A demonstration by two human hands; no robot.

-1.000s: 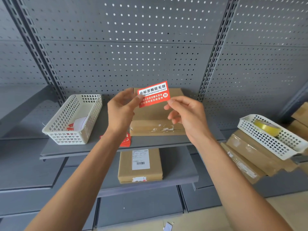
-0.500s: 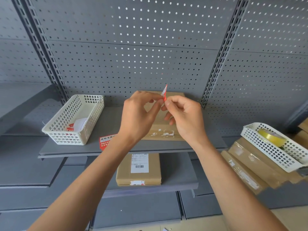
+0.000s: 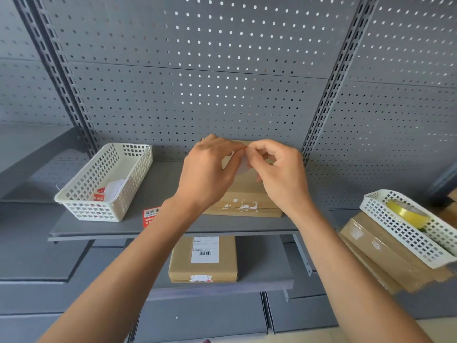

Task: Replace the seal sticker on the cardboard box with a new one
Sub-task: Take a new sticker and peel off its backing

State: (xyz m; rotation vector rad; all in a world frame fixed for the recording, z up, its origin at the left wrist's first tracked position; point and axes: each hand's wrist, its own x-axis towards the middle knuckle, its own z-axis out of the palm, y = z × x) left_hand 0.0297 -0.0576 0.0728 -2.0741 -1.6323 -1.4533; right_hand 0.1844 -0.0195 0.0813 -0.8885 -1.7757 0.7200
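A flat cardboard box lies on the grey shelf, with torn white sticker residue along its front seam. Above the box, my left hand and my right hand meet at the fingertips and pinch a new seal sticker. Its white backing faces me and only a sliver of its red edge shows. Another red seal sticker lies on the shelf, partly hidden under my left forearm.
A white basket with red and white sticker scraps stands at the shelf's left. Below, a second box with a barcode label sits on a lower shelf. At the right, a white basket holding a yellow tape roll rests on stacked boxes.
The sticker, first held flat with its red face towards me, has been turned so its white back shows. Both hands have closed together over the box.
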